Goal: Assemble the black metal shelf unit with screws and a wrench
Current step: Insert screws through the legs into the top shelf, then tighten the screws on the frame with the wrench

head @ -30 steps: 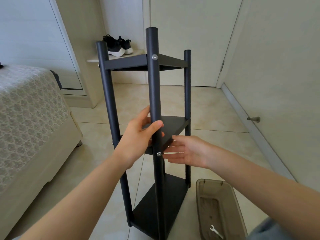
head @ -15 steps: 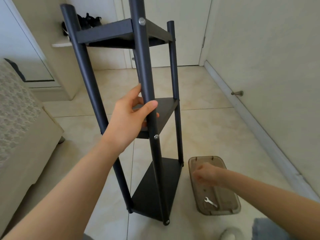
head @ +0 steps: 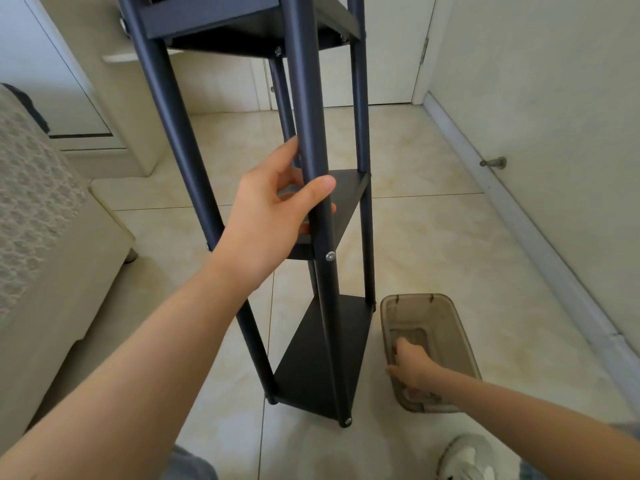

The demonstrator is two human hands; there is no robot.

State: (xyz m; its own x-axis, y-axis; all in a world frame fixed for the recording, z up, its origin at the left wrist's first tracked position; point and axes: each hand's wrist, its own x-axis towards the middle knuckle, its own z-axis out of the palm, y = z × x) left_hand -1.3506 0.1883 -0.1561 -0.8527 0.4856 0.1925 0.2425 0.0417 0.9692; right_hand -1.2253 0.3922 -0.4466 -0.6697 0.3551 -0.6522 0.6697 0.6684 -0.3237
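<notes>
The black metal shelf unit (head: 313,368) stands upright on the tiled floor, with three tiers fixed between dark poles. A silver screw (head: 330,257) shows on the front pole (head: 308,98) at the middle tier. My left hand (head: 266,216) grips that front pole just above the middle tier, thumb wrapped across its front. My right hand (head: 414,370) reaches down into a brown translucent bin (head: 462,327) to the right of the unit's base. Its fingers point into the bin's bottom. The wrench is hidden under this hand, and I cannot tell whether the fingers hold it.
A bed with a patterned cover (head: 41,220) fills the left side. A wall with a doorstop (head: 493,163) runs along the right, and a closed door stands behind. My white shoe (head: 467,459) is near the bottom edge, close to the bin.
My right hand left the middle tier and went down into the bin, covering the wrench. My view tilted downward and closer. My left hand kept its grip on the front pole.
</notes>
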